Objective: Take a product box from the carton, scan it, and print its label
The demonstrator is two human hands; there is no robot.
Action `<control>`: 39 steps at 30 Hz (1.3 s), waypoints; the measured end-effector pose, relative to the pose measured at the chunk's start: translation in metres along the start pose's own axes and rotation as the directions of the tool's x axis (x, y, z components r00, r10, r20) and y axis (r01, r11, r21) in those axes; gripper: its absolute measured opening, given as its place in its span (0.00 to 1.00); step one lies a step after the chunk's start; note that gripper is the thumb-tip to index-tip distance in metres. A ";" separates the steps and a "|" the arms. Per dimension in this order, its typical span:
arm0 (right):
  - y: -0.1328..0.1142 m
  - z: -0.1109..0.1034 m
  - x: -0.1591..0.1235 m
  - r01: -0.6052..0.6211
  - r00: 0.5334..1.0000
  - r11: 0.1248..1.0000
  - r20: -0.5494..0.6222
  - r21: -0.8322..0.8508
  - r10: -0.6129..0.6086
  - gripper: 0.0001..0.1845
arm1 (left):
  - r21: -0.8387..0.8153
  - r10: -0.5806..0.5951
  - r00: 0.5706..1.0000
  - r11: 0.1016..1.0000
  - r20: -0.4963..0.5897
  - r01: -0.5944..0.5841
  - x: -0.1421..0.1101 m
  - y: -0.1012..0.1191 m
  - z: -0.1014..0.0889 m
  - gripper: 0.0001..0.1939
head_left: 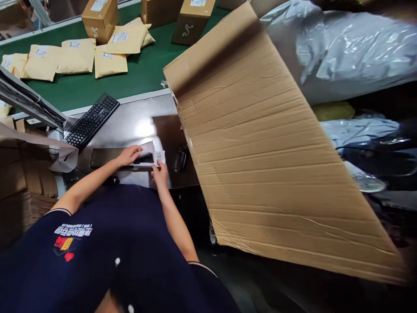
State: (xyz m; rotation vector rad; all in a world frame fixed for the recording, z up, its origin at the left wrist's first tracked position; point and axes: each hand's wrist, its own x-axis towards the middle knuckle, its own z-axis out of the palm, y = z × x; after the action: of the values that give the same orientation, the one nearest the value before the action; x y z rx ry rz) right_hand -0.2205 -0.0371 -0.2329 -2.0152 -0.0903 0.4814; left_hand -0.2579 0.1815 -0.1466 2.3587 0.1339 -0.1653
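Both the left hand (pixel 130 154) and right hand (pixel 160 174) touch a small white box (pixel 146 165). The right grips its end; the left, I can't tell.

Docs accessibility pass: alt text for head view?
A person's left hand and right hand touch a small white package with a dark item and printed label, over a shiny worktop. A large cardboard sheet juts in at right; beyond lie a black keyboard and, on a green surface, yellow envelopes and brown boxes.
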 end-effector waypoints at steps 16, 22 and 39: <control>-0.025 0.002 0.002 -0.024 0.995 0.983 0.092 -0.182 0.041 0.28 | -0.670 -0.286 0.864 0.738 -0.415 -0.078 -0.026 0.019 -0.002 0.22; -0.026 -0.007 -0.012 0.034 0.990 0.973 0.140 -0.228 -0.002 0.28 | -0.827 -0.673 0.488 0.509 -0.556 -0.239 -0.051 0.000 -0.018 0.19; -0.097 0.014 -0.030 -0.249 0.896 0.805 0.443 0.538 -0.019 0.30 | -0.937 -0.685 0.655 0.333 -0.320 -0.109 -0.051 0.025 -0.016 0.20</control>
State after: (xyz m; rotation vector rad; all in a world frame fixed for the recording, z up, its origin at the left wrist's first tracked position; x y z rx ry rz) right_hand -0.2398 0.0137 -0.1455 -1.2811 -0.0730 0.9135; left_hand -0.3033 0.1726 -0.1106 1.0560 0.8608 0.5343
